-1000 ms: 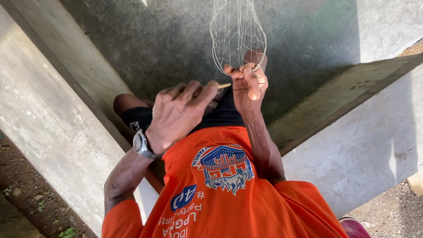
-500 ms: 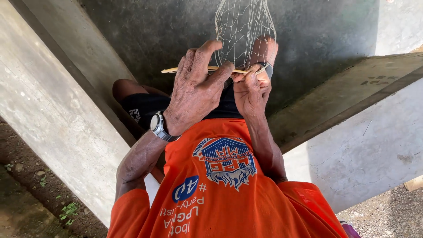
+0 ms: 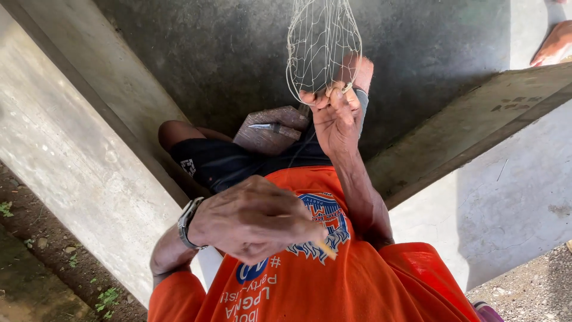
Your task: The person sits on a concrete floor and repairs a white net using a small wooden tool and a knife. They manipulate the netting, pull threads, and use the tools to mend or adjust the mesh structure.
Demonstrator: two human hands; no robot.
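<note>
- Right hand (image 3: 335, 116): raised, arm extended forward, fingers pinching the lower edge of the hanging fishing net (image 3: 323, 45).
- Left hand (image 3: 256, 219): drawn back against the chest, clenched around a netting needle (image 3: 325, 249).

Net (image 3: 323, 48) cut off by top edge, upper part out of view. Left hand (image 3: 256, 223) blurred; thin stick (image 3: 325, 248) in it mostly hidden by fingers (only tip shows). Foot (image 3: 554, 45) cropped at right edge. Knife (image 3: 267, 126) on block (image 3: 271, 132), blade end too small to tell. Thread from net unclear.
</note>
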